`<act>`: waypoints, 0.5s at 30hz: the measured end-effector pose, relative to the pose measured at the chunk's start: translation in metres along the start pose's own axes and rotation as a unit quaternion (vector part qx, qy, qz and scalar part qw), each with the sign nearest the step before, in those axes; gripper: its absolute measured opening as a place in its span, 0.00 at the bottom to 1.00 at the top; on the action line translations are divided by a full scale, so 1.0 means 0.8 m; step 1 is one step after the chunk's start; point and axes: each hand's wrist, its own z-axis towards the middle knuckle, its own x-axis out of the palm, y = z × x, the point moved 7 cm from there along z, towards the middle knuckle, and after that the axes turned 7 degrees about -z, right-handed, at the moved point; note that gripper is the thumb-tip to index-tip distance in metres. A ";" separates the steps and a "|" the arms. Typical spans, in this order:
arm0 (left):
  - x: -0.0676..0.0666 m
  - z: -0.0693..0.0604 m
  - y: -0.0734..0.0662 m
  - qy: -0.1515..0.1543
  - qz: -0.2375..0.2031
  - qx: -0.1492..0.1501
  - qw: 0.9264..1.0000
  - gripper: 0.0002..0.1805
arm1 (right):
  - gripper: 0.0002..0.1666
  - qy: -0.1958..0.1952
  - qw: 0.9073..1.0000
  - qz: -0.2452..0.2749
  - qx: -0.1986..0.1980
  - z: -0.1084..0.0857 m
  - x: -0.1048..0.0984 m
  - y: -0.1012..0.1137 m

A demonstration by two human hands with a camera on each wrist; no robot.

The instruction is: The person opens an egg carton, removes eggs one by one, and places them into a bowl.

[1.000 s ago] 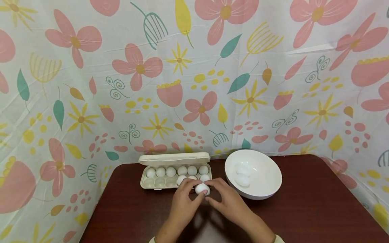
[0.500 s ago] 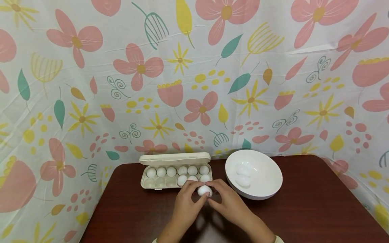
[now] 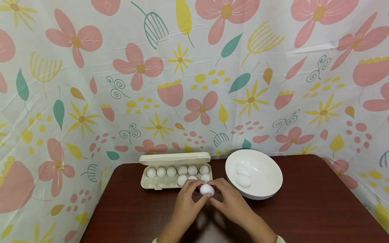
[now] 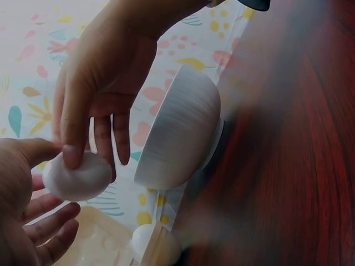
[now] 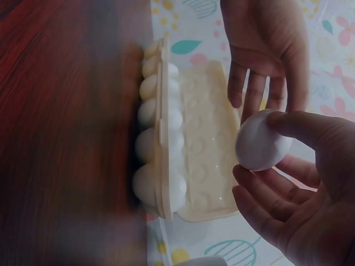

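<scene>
Cloth (image 3: 243,50) printed with flowers and leaves spans the whole width behind your dark reddish table (image 3: 130,212). At the left stands an egg carton (image 3: 174,158), its lid up, six carton eggs (image 3: 161,172) along the back row and three more at the right of the front row. Next comes your left hand (image 3: 186,202), thumb and index finger pinching the held egg (image 3: 207,189), its other fingers loosely bent. The held egg is between your hands, above the table, in front of the carton's right end. Your right hand (image 3: 229,200) pinches it from the other side, fingers curved round the shell. Furthest right is a white bowl (image 3: 265,177), a bowl egg (image 3: 243,181) in its left part, the paler shape behind it unclear
</scene>
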 end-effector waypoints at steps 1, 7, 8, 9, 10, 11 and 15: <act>-0.001 0.000 0.001 0.001 -0.005 -0.005 1.000 0.20 | 0.26 -0.002 1.000 0.000 0.004 0.000 -0.001 -0.001; -0.008 0.000 0.008 -0.003 -0.007 -0.015 1.000 0.20 | 0.26 -0.026 1.000 -0.007 0.009 -0.001 -0.010 -0.009; -0.009 0.000 0.009 -0.005 -0.003 -0.016 1.000 0.20 | 0.26 -0.033 0.999 -0.010 0.006 -0.001 -0.012 -0.010; -0.011 0.000 0.010 -0.006 -0.001 -0.017 1.000 0.20 | 0.26 -0.039 0.999 -0.013 0.004 -0.001 -0.014 -0.010; -0.012 0.001 0.012 -0.008 0.001 -0.017 1.000 0.20 | 0.26 -0.045 0.999 -0.017 0.004 -0.002 -0.017 -0.011; -0.014 0.002 0.013 -0.011 0.001 -0.016 1.000 0.20 | 0.27 -0.051 0.999 -0.020 0.004 -0.002 -0.019 -0.012; -0.022 0.005 0.018 -0.023 0.009 -0.016 1.000 0.20 | 0.27 -0.055 0.998 -0.024 0.015 -0.003 -0.024 -0.018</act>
